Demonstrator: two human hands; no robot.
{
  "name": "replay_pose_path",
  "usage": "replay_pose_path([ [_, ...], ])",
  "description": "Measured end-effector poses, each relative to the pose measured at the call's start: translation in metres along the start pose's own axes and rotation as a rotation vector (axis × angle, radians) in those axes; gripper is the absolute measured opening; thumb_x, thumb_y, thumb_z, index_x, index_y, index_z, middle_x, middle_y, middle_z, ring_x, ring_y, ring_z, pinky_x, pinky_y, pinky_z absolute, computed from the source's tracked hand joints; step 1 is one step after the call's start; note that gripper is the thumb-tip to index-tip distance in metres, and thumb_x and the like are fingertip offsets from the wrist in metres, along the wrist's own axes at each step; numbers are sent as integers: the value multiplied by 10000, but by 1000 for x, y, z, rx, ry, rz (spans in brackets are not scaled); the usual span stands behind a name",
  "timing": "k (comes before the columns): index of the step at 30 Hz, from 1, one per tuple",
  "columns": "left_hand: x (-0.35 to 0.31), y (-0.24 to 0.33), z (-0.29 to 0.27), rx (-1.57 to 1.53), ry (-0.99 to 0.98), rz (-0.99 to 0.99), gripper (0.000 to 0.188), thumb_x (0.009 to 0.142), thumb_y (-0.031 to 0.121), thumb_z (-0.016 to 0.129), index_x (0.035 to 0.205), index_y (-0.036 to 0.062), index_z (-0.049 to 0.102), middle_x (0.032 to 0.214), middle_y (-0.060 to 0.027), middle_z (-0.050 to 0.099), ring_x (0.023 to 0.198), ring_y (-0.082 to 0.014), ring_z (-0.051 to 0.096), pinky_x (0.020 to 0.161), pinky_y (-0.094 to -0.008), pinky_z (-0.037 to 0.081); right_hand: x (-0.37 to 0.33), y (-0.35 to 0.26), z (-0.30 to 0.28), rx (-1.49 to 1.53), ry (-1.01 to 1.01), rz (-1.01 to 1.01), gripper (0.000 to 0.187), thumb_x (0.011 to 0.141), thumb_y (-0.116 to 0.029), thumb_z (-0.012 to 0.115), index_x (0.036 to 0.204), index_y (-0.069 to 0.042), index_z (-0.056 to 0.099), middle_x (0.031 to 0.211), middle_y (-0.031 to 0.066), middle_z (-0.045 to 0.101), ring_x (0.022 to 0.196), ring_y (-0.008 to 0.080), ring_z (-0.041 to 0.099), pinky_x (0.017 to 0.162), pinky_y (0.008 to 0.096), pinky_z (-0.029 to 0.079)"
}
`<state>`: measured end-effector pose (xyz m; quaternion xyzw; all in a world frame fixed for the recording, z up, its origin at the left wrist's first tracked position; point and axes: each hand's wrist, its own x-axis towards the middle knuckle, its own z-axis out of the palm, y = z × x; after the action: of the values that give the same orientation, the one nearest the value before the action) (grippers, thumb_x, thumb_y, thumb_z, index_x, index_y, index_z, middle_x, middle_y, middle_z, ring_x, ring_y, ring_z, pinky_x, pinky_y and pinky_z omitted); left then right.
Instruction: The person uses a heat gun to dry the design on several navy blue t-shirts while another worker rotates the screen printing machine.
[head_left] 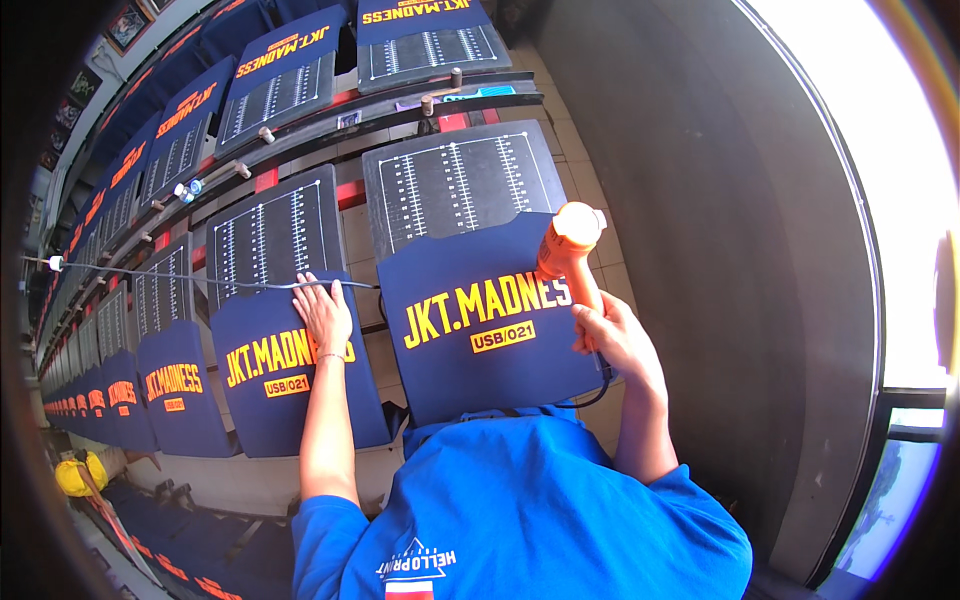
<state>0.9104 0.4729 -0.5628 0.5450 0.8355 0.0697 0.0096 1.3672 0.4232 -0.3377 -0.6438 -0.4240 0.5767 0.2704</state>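
An orange hair dryer or heat gun [572, 235], which of the two I cannot tell, is gripped by its handle in my right hand [622, 335]. It is over the right edge of a navy printed shirt [470, 375] with yellow-orange lettering. This shirt is spread on a dark flat board [455, 190] marked with white scales. My left hand [325, 318] lies open, fingers outstretched, on the neighbouring navy shirt [245, 325], near its upper edge. A dark cable [210, 280] runs across that board and passes by my left fingertips.
A long row of similar boards with navy shirts recedes to the left. Behind a dark rail [480, 100] with short pegs, a second row carries more shirts [425, 15]. A grey wall [690, 200] stands close on my right. Something yellow [80, 473] is at the far lower left.
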Motion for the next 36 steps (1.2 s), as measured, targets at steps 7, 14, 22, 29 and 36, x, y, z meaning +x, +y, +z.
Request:
replay_pose_path([
  [7, -39, -13, 1, -54, -6, 65, 679, 1080, 419, 338, 1572, -37, 230, 1661, -212, 184, 1548, -372, 128, 1253, -490, 88, -14, 0, -4, 2, -23, 27, 293, 983, -269, 626, 1060, 9, 574, 779, 35, 594, 632, 117, 613, 624, 270, 530],
  [14, -71, -48, -6, -4, -20, 13, 672, 1078, 405, 333, 1583, -21, 212, 1668, -204, 169, 1554, -359, 117, 1258, -473, 65, -28, 9, -7, -8, -41, 54, 312, 981, -262, 627, 1097, 23, 578, 788, 31, 596, 650, 110, 618, 630, 274, 542],
  [22, -93, -141, -10, 47, 23, -353, 672, 1092, 444, 250, 1591, -3, 199, 1678, -185, 139, 1559, -347, 96, 1255, -492, 76, -47, 14, -13, -24, 5, 81, 322, 981, -267, 629, 1109, 23, 573, 803, 29, 596, 654, 107, 620, 624, 265, 531],
  [29, -129, -124, -1, 81, 42, -294, 656, 1091, 415, 276, 1594, 3, 197, 1682, -166, 145, 1559, -337, 104, 1257, -472, 74, -43, 14, -6, 15, -95, 75, 294, 981, -264, 624, 1074, 10, 574, 793, 24, 597, 637, 107, 614, 610, 265, 520],
  [36, -122, -151, -8, 58, 55, -374, 651, 1091, 410, 265, 1584, -12, 214, 1672, -196, 159, 1552, -360, 125, 1251, -485, 95, -18, 3, 5, -65, -87, 2, 269, 974, -256, 624, 1036, 2, 581, 747, 30, 590, 638, 130, 629, 600, 288, 510],
])
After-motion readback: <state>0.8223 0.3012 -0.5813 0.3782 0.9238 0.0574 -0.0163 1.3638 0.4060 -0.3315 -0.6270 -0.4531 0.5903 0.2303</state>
